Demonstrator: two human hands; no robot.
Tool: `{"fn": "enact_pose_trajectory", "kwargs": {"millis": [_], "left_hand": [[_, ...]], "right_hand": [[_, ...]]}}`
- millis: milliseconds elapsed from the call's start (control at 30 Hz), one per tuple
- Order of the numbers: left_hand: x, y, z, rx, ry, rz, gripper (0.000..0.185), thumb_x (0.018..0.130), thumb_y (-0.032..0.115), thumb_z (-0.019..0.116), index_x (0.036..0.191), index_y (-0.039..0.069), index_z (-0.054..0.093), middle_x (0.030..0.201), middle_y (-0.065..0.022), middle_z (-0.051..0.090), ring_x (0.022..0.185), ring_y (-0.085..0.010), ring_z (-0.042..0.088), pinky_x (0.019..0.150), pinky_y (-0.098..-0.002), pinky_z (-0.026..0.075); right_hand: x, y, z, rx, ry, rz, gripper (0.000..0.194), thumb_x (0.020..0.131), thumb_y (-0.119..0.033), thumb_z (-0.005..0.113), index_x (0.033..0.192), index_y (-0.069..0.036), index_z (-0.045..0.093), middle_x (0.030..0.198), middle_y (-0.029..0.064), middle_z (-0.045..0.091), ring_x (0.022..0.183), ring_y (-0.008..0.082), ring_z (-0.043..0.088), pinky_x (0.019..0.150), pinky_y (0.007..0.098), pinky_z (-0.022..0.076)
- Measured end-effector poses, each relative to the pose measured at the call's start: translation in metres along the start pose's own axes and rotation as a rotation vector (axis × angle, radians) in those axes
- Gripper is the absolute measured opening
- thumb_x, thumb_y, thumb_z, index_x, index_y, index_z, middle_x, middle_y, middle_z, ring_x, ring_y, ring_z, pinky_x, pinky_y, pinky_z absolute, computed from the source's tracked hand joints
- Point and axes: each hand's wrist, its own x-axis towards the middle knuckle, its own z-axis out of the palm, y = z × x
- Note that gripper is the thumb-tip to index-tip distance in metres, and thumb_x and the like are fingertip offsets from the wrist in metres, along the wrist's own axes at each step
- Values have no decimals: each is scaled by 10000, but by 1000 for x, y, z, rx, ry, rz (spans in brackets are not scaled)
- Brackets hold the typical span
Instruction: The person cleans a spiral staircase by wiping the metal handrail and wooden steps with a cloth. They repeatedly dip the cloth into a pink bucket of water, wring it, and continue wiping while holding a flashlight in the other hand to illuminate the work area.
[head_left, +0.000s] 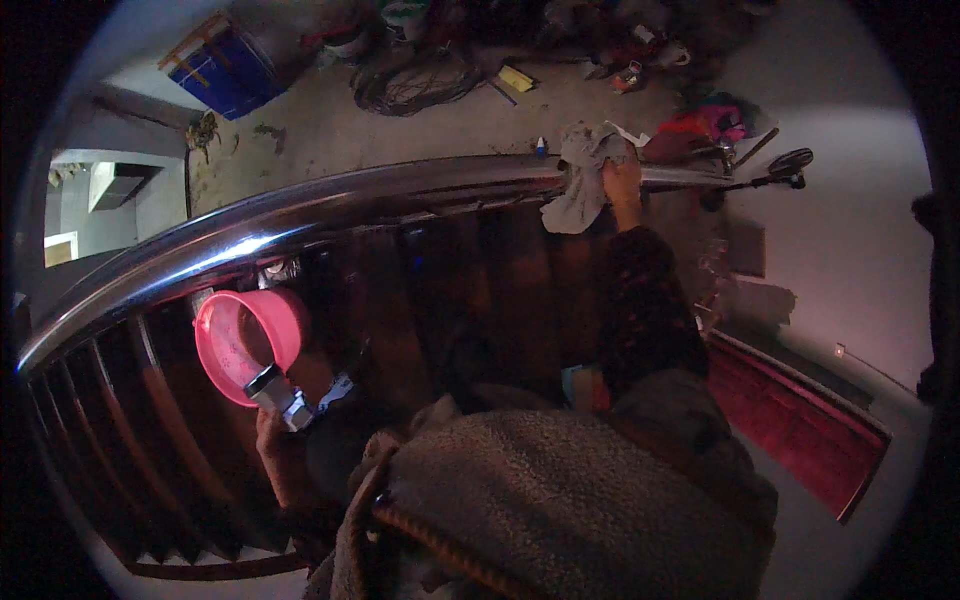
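My right hand (622, 187) is closed on a light grey cloth (576, 180), which drapes over the shiny metal handrail (247, 234) of a staircase. My left hand (271, 435) holds a small dark and silver device (281, 397), which looks like a phone or a lamp; which one, I cannot tell. Just beyond it, a pink plastic basin (289, 322) lies tipped towards me on the dark stairs, partly hidden by the device.
Dark steps (390, 300) run below the rail. Across it, a cable coil (412, 86), a blue box (225, 71), a yellow object (516, 78) and a small blue-and-white bottle (541, 146) sit on the floor. A red panel (802, 427) is at right.
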Motion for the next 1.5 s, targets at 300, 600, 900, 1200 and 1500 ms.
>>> {"fn": "enact_pose_trajectory", "kwargs": {"millis": [300,600,900,1200,1500], "left_hand": [[-23,-51,51,-26,-92,-267,398,884,326,619,1157,48,538,934,4,602,784,-102,585,697,-241,474],[-23,-85,69,-272,-28,-425,389,907,407,591,1148,102,575,1002,-18,587,875,-162,552,773,-306,460],[-4,-147,49,-282,69,-340,320,886,381,614,1027,96,574,840,-3,614,689,-107,572,600,-268,463],[21,-240,92,-523,7,-369,343,888,406,596,1034,96,584,823,-11,625,715,-114,585,627,-257,465],[43,-310,202,-545,-1,-405,327,878,376,614,1036,91,586,828,-15,622,734,-136,600,639,-264,483]], "right_hand": [[19,2,-19,-563,-324,35,470,820,-194,619,1207,60,537,1057,244,632,990,402,611,850,445,495],[-52,-145,-41,453,-88,-538,504,946,-153,523,1401,17,391,1244,171,593,1103,262,582,927,398,491],[-21,-94,11,-415,321,-948,317,940,-226,582,1177,-16,593,1089,116,647,943,286,613,911,386,503],[-1,-94,32,-190,101,-1035,489,923,-259,566,1356,-56,467,1334,94,535,1254,227,489,1086,368,359],[-80,-55,-30,523,-472,-711,468,812,-118,666,1255,-37,543,1222,138,567,1163,298,548,983,412,436]]}}
